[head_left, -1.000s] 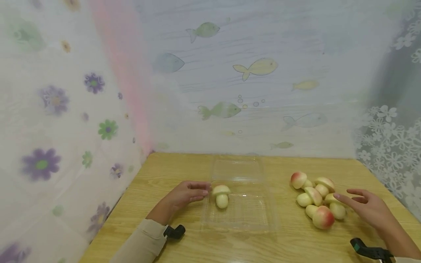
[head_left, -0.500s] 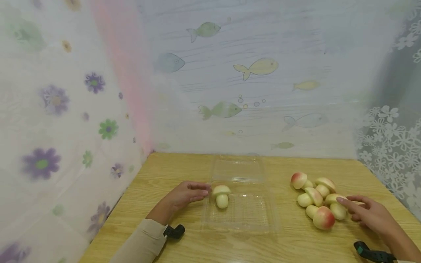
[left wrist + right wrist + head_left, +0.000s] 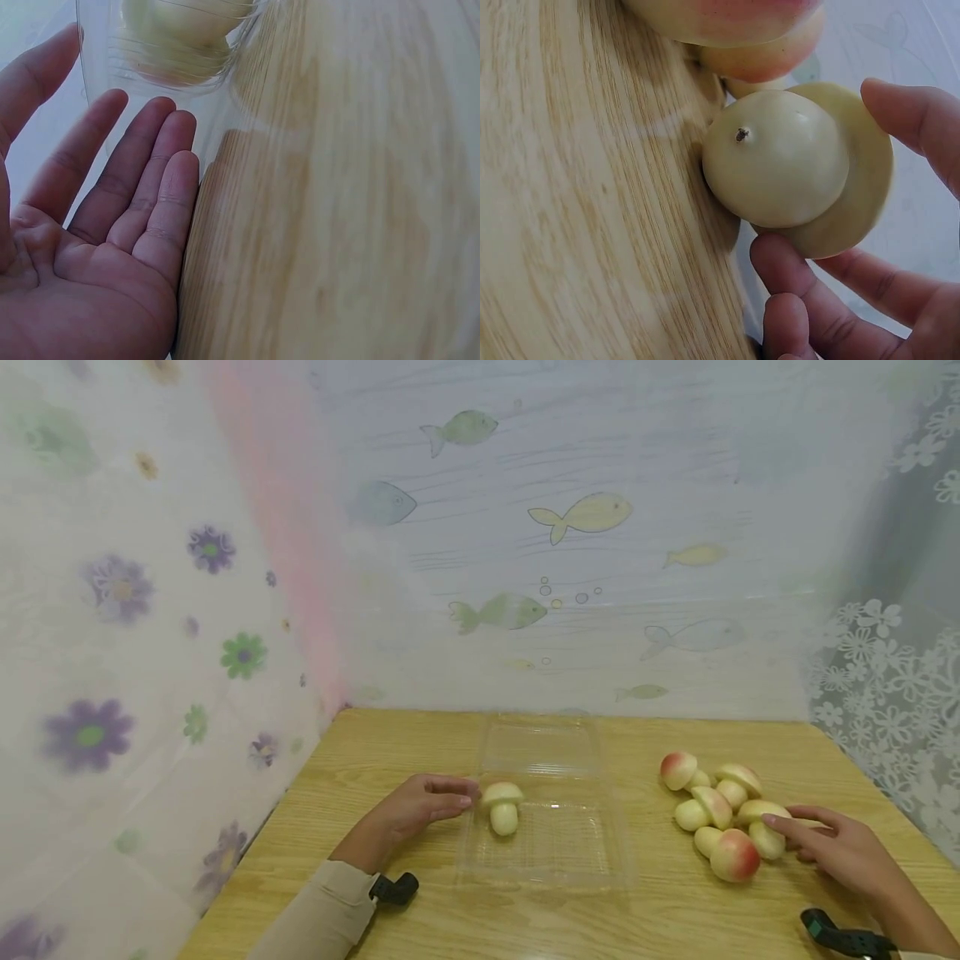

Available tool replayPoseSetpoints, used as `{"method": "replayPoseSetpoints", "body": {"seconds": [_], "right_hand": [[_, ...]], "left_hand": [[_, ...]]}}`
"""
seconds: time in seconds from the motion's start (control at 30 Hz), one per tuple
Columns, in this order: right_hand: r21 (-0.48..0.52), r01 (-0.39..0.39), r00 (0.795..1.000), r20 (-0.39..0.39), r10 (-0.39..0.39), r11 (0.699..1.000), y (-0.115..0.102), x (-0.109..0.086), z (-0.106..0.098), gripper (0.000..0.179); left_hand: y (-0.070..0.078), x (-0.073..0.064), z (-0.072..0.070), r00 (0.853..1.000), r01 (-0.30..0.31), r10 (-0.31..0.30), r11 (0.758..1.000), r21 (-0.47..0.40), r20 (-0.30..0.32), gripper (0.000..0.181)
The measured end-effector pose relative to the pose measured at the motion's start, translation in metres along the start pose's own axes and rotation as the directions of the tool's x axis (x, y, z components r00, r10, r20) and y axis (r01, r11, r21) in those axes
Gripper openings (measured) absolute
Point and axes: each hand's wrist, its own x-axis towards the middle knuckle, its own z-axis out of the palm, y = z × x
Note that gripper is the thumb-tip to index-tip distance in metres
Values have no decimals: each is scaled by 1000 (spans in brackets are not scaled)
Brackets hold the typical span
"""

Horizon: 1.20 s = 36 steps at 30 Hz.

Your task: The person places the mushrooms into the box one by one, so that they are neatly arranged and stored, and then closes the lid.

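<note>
On the table lies a clear plastic clamshell box [image 3: 570, 847], its lid [image 3: 542, 745] folded back. One toy mushroom [image 3: 504, 810] sits inside, at the box's left. Beside the box's left wall, my left hand [image 3: 416, 814] rests with fingers extended and palm bare; whether the fingertips touch the plastic, I cannot tell. At the right, my right hand [image 3: 840, 852] holds another mushroom [image 3: 780, 161] by its cap, thumb on one side and fingers on the other. This mushroom is at the near right of a pile, its stem end facing the right wrist camera.
Several more pale mushrooms with reddish caps are bunched beside the right hand, including a red-capped one [image 3: 735, 856] in front. Wood-grain table [image 3: 420, 918] runs back to a fish-print curtain [image 3: 585, 610]; a flowered curtain [image 3: 150, 652] hangs at the left.
My right hand has come down onto the nearest mushroom at the pile's right, and its thumb and fingers have closed on the cap. The left hand stays beside the box.
</note>
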Motion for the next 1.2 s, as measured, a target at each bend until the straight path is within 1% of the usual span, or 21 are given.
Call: {"method": "replayPoseSetpoints", "body": {"seconds": [0.17, 0.33, 0.43, 0.6, 0.77, 0.87, 1.03, 1.2], "right_hand": [[-6, 9, 1000, -12, -10, 1000, 1, 1, 0, 104], [-4, 8, 1000, -6, -8, 1000, 2, 1, -1, 105], [5, 7, 1000, -2, -7, 1000, 1, 0, -2, 106], [30, -7, 1000, 4, 7, 1000, 0, -2, -3, 108], [86, -20, 1000, 11, 19, 996, -2, -3, -3, 109], [112, -23, 1000, 19, 20, 993, -5, -2, -5, 109], [107, -8, 1000, 21, 6, 994, -7, 2, -11, 108], [76, 23, 999, 32, -25, 997, -9, 4, -18, 104]], "left_hand": [[-1, 1, -1, 1000, -3, 4, 1000, -7, 7, 52], [-1, 1, -1, 1000, 11, -11, 1000, 0, -12, 51], [0, 2, 0, 1000, 19, -20, 1000, -11, -23, 51], [-1, 1, 1, 999, 15, -16, 999, -36, -27, 53], [-2, -1, 0, 999, 20, -23, 998, -62, -42, 57], [-3, -2, -1, 999, 21, -24, 998, -57, -48, 57], [-3, -2, 0, 999, 28, -31, 998, -56, -40, 58], [-1, 0, 0, 999, 20, -22, 999, -47, -31, 55]]}}
